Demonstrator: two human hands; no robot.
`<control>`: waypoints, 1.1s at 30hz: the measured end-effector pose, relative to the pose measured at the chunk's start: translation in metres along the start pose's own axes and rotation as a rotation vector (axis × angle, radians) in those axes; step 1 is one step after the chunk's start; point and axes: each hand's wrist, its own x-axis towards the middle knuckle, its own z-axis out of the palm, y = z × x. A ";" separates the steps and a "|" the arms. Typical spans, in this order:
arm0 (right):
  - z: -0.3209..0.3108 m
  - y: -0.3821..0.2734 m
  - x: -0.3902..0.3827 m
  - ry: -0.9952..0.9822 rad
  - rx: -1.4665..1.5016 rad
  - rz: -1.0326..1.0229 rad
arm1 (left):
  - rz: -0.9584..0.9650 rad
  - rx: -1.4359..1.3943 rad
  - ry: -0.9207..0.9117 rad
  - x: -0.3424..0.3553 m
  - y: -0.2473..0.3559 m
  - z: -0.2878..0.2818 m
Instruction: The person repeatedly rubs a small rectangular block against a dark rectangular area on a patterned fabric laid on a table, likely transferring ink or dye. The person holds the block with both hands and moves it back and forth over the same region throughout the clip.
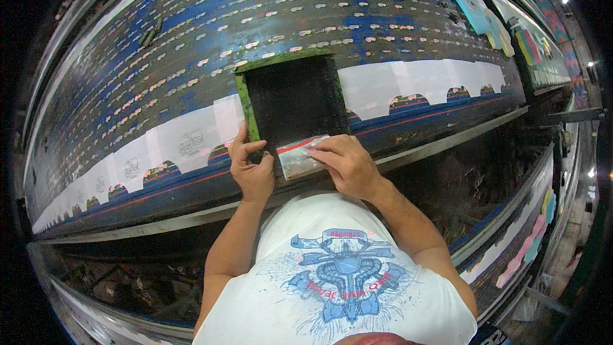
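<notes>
— Long printing table (159, 45), paint-stained blue and crusted with rows of small tape marks, running off to both sides; white pieces of cloth (408, 86) lie in a band along its near edge. What have you got hold of?

— A square screen frame (290, 99), dark mesh with a green-smeared wooden rim, lying flat at the near edge of the table. My left hand (252, 166) is curled around its near left corner, thumb on the inner side of the rim and fingers wrapped outside, so that hand is closed on the frame.

— And the right?

— My right hand (348, 163) lies flat, fingers spread a little and pressing down on a strip of clear plastic with red marking (300, 153). It grips nothing; it only pins the strip to the frame's near rail.

— How does the strip lie?

— Its long axis runs along the near rail, left to right, tilted up slightly toward my right. It sits between my two hands, under the right fingertips and just beside the left thumb, so the right hand is the nearer one.

— Anything else about?

— Turquoise and yellow cloth pieces (479, 9) lie on the far right end of the table, well apart from me.
</notes>
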 end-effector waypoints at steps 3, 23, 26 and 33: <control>-0.033 0.030 -0.020 0.025 -0.041 0.005 | 0.033 -0.036 -0.001 -0.004 0.018 0.054; -0.131 0.132 -0.065 -0.090 -0.165 -0.135 | -0.130 -0.166 0.009 -0.035 0.034 0.212; -0.139 0.135 -0.055 -0.175 -0.236 -0.159 | -0.140 -0.132 0.001 -0.034 0.035 0.212; -0.173 0.165 0.019 -0.435 -0.186 -0.104 | -0.114 -0.060 -0.002 -0.035 0.033 0.214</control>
